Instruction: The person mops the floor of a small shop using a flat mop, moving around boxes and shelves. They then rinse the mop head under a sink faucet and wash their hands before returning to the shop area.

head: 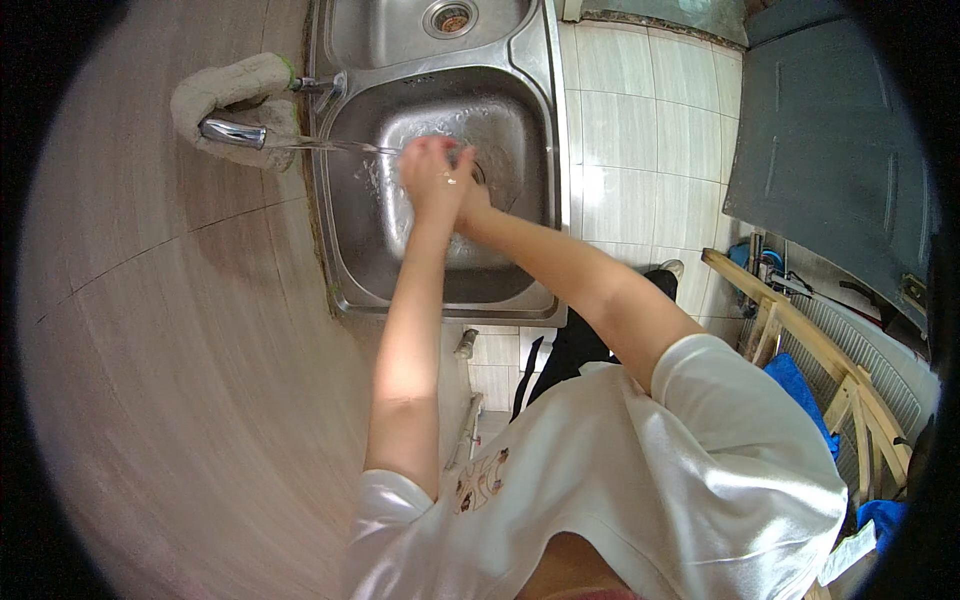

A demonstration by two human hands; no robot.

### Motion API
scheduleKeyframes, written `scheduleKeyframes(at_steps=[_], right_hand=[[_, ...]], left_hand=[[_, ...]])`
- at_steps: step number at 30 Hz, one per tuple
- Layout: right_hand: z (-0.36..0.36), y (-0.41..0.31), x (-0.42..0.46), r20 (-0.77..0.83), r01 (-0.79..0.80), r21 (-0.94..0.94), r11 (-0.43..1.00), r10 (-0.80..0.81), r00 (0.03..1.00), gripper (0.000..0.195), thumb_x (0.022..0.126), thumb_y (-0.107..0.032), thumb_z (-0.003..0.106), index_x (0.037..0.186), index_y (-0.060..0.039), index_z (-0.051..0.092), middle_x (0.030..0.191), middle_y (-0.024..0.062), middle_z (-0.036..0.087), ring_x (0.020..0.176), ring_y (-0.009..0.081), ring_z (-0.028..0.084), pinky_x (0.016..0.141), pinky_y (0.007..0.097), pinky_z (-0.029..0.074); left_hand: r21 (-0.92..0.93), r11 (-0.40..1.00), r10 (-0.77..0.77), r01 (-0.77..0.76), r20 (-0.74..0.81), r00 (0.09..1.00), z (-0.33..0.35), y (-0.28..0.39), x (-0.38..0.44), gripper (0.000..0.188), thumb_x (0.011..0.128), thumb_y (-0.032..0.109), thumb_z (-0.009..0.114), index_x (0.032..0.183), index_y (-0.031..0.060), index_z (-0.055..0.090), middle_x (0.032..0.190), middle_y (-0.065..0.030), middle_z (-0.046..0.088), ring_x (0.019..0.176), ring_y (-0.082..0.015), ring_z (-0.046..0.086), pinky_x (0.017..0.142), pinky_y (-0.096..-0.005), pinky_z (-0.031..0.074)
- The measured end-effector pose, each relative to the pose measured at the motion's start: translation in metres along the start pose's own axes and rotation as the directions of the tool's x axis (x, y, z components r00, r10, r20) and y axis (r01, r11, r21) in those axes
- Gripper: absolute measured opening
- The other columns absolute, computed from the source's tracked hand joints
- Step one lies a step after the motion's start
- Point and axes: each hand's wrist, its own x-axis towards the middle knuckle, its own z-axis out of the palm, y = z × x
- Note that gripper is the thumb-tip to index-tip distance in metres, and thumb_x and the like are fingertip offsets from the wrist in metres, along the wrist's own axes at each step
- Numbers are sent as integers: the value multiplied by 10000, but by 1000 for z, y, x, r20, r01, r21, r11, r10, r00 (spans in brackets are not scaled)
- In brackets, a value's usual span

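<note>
Over the near basin [360,247] of a stainless steel double sink, my left hand [433,176] lies on top of my right hand [474,201]. The two hands touch, wet and slightly blurred. My left hand hides most of my right hand, so its fingers cannot be made out. I see no object between them. From the chrome faucet spout [234,133] at the left, a stream of water [337,145] runs to the fingers of my left hand. Water ripples on the basin floor around them, and the basin's drain is partly covered by my hands.
A pale cloth cover [225,86] wraps the faucet neck beside its lever handle [330,90]. The far basin has a drain strainer [451,19]. A tiled wall [187,300] borders the sink at left. To the right are a grey door-like panel [832,150] and a wooden frame [795,322].
</note>
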Motion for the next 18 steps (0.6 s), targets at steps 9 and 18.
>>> scheduleKeyframes(at_steps=[9, 18], right_hand=[[26, 26, -44, 599, 84, -392, 916, 185, 779, 274, 830, -261, 402, 986, -58, 501, 996, 105, 483, 951, 188, 425, 878, 321, 321], [-32, -7, -12, 253, -554, 408, 726, 493, 832, 236, 832, -232, 471, 849, -28, 587, 778, 53, 559, 728, 177, 497, 720, 304, 407]], left_hand=[[-607, 754, -52, 251, 325, 944, 49, 85, -8, 273, 806, 204, 542, 941, -20, 465, 836, -163, 559, 664, -263, 566, 601, -374, 458], [-748, 480, -413, 459, 269, 870, 51, 22, 23, 119, 847, 150, 475, 882, 39, 452, 702, -72, 538, 549, -149, 540, 504, -276, 450]])
